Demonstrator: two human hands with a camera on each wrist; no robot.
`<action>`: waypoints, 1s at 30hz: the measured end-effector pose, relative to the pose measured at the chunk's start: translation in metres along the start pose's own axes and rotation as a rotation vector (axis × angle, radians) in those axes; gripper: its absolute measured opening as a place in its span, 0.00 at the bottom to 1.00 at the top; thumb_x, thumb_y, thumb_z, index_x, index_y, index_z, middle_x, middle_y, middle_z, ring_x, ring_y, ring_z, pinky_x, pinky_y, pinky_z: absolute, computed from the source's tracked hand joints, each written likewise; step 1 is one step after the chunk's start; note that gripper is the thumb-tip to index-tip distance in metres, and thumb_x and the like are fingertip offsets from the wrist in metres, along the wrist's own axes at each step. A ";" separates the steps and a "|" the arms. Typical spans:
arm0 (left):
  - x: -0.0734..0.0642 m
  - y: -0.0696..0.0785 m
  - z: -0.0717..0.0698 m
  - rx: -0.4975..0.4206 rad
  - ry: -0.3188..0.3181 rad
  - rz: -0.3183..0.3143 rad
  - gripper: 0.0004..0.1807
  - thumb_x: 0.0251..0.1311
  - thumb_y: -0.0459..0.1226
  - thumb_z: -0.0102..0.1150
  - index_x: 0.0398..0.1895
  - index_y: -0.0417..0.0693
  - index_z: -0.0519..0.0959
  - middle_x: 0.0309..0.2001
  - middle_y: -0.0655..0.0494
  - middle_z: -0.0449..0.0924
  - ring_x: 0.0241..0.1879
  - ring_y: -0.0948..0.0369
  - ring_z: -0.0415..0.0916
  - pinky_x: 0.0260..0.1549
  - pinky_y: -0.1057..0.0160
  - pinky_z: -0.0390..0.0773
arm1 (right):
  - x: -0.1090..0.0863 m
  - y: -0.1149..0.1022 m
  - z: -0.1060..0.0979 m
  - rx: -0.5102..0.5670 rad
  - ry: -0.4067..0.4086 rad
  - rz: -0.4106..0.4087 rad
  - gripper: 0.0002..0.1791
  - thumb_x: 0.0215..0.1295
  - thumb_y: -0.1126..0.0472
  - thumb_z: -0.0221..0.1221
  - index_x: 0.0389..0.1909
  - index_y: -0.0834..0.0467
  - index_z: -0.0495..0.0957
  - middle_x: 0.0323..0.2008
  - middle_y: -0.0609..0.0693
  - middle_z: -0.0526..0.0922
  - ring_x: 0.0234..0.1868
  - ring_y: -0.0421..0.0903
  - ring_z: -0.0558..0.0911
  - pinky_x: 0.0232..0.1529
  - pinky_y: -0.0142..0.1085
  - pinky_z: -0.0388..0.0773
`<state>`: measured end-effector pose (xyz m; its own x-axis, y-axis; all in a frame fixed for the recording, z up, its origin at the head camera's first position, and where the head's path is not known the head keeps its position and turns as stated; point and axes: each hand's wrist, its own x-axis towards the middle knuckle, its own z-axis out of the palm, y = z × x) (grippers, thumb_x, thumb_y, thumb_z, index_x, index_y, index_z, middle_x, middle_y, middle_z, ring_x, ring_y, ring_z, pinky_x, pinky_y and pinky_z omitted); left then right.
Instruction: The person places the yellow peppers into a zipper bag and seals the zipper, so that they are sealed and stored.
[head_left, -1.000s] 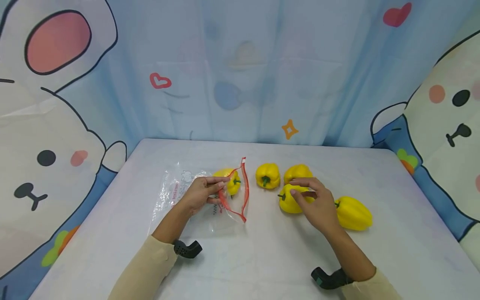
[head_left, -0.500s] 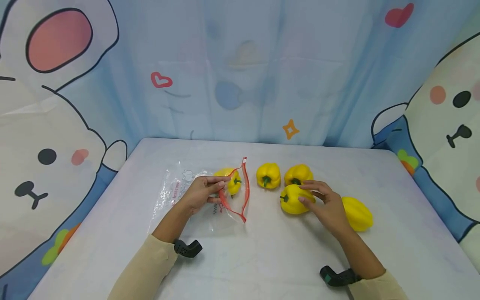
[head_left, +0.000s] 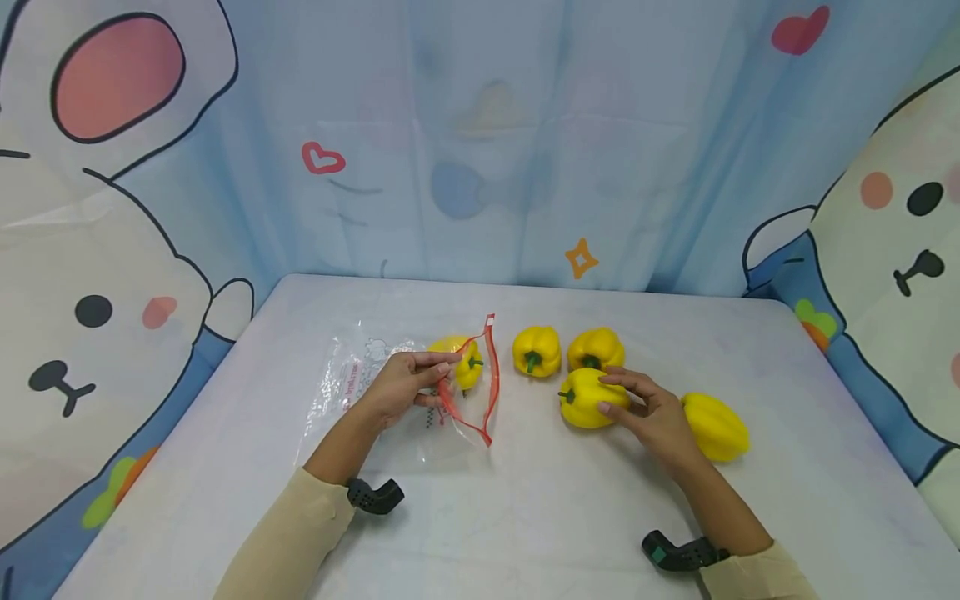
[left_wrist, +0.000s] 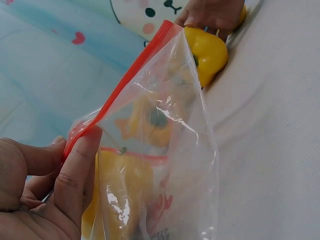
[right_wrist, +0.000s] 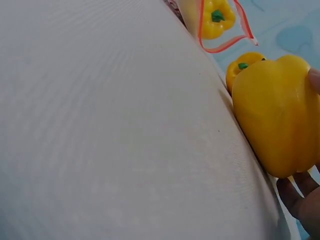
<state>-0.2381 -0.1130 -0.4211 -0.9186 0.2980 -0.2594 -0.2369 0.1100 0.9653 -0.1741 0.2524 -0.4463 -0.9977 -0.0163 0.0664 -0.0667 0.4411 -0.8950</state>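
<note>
My left hand [head_left: 401,387] pinches the red zip edge of a clear zip bag [head_left: 360,358], whose mouth stands open to the right. One yellow bell pepper [left_wrist: 117,192] lies inside the bag, seen through the plastic. My right hand [head_left: 656,417] is at the right end of another yellow bell pepper [head_left: 583,400] on the table, fingers over its top and thumb on its near side. The right wrist view shows this bell pepper [right_wrist: 272,107] between the fingers, partly cut off by the frame.
Two more yellow bell peppers stand behind, one at the middle [head_left: 536,352] and one just behind the held pepper [head_left: 596,346]. Another bell pepper [head_left: 716,427] lies right of my right hand. A white cloth covers the table [head_left: 510,533]; a printed blue curtain [head_left: 480,167] hangs behind.
My right hand has shifted right, from over the front bell pepper to its right end. That pepper has moved slightly right. The left hand and bag have stayed put.
</note>
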 end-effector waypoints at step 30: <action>-0.004 0.002 0.000 0.001 -0.015 -0.001 0.16 0.68 0.38 0.56 0.57 0.50 0.82 0.38 0.55 0.83 0.36 0.62 0.82 0.35 0.66 0.86 | 0.001 0.010 -0.001 0.023 -0.048 0.081 0.34 0.60 0.45 0.67 0.65 0.54 0.73 0.72 0.52 0.65 0.72 0.53 0.64 0.54 0.17 0.68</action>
<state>-0.2352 -0.1135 -0.4178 -0.9135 0.3124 -0.2605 -0.2373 0.1108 0.9651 -0.1758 0.2574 -0.4553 -0.9993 -0.0240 -0.0276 0.0149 0.4223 -0.9063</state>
